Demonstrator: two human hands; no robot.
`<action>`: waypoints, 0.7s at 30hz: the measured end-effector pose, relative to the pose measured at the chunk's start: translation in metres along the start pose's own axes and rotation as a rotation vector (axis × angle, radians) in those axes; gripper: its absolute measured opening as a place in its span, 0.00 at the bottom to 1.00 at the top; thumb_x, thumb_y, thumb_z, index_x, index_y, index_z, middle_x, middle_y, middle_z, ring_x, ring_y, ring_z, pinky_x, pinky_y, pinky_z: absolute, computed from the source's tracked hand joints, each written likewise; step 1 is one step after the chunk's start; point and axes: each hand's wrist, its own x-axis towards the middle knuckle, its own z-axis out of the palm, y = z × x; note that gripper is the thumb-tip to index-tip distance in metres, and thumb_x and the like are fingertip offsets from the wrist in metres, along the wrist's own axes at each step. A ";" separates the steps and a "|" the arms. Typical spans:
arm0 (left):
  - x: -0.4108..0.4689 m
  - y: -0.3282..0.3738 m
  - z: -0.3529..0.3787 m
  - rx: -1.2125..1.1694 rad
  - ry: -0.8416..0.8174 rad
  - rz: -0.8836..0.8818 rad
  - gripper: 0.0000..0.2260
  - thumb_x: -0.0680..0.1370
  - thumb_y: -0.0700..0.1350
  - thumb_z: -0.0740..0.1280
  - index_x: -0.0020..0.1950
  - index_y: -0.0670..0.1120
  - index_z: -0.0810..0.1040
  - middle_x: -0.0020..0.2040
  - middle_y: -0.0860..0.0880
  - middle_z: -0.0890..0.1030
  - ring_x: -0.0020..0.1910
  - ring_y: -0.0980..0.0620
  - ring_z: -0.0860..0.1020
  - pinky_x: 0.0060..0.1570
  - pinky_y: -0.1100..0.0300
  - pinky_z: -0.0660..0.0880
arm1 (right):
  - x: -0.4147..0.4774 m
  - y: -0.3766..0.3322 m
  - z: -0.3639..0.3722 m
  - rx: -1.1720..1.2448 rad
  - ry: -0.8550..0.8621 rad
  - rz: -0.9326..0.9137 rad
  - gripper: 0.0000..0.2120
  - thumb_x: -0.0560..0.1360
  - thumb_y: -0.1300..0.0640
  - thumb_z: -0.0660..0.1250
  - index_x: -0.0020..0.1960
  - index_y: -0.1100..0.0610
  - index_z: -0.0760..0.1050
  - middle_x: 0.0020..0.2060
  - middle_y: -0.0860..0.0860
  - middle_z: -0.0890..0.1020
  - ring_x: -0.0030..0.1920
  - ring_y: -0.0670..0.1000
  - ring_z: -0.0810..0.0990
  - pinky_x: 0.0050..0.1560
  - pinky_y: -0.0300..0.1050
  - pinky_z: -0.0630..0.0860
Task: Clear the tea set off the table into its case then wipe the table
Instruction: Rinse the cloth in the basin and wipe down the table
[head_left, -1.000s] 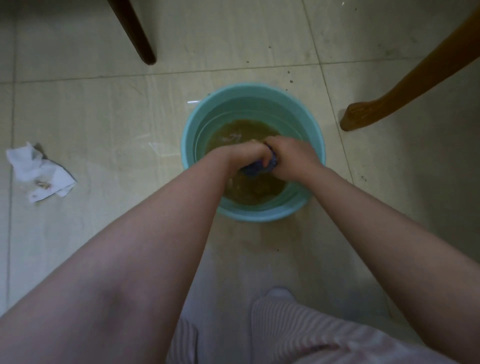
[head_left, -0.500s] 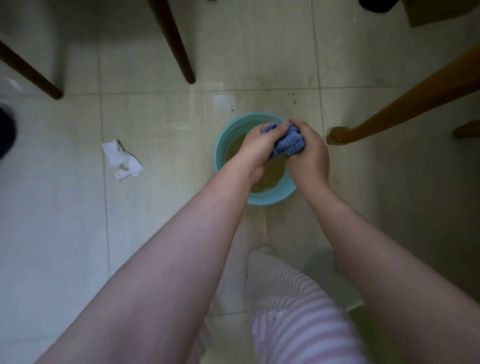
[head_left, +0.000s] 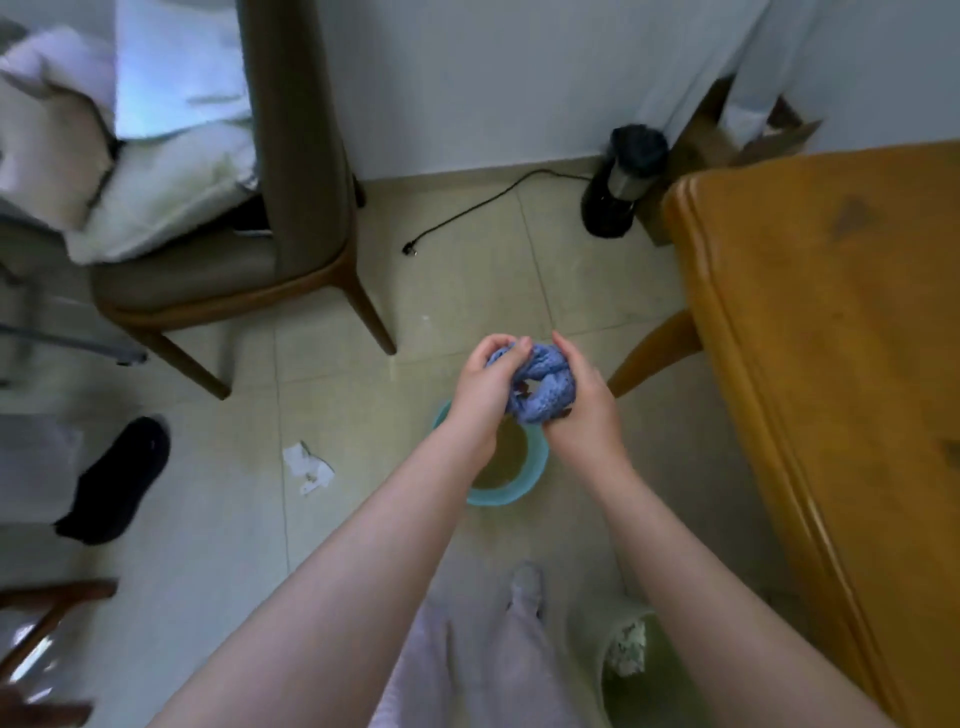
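Wringing stage, by my reading: both hands hold a blue cloth (head_left: 545, 387) bunched into a wad above a teal basin (head_left: 501, 500) of brownish water, which stands on the floor (head_left: 363, 519).

Left hand (head_left: 485, 387): fingers curled over the wad's left end. Right hand (head_left: 582, 415): fingers wrapped round its right and lower side. Both grips are closed tight on the fabric, and the wad touches both palms. The wad is roughly round, a little longer from hand to hand, so it has no useful long axis.

Relation that matters: the desk (head_left: 831, 364) lies to the person's right. Its long near edge runs front to back, away from the person, with a rounded corner at the far end. The right hand is nearer that edge; the left hand is on the far side of the cloth from it. The basin is directly below the hands, near a desk leg (head_left: 654, 353).

Judgement: the tea set and its case are not in view, and the wiping is not yet begun. The next move is probably a swing of the cloth rightward onto the desk, which the right hand is best placed to carry. Risk: drips across the floor on the way. How wet the cloth is, I cannot tell.
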 end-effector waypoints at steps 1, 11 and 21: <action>-0.010 0.015 0.009 -0.019 -0.012 0.001 0.07 0.78 0.41 0.67 0.41 0.47 0.73 0.39 0.48 0.77 0.41 0.50 0.76 0.43 0.57 0.73 | -0.005 -0.014 -0.015 0.052 -0.012 0.000 0.37 0.68 0.64 0.71 0.71 0.42 0.65 0.63 0.51 0.76 0.62 0.47 0.76 0.63 0.43 0.72; -0.080 0.095 0.121 0.135 -0.103 0.037 0.06 0.75 0.40 0.71 0.39 0.45 0.77 0.36 0.45 0.79 0.37 0.48 0.77 0.42 0.53 0.72 | -0.057 -0.089 -0.142 0.762 0.222 0.118 0.15 0.76 0.69 0.64 0.58 0.55 0.78 0.50 0.50 0.84 0.49 0.47 0.83 0.45 0.39 0.79; -0.105 0.097 0.234 0.597 -0.285 0.190 0.12 0.73 0.44 0.74 0.32 0.44 0.76 0.28 0.48 0.74 0.23 0.56 0.68 0.22 0.64 0.63 | -0.072 -0.062 -0.255 0.765 0.336 0.166 0.10 0.74 0.57 0.72 0.55 0.57 0.80 0.47 0.49 0.85 0.48 0.47 0.84 0.46 0.38 0.78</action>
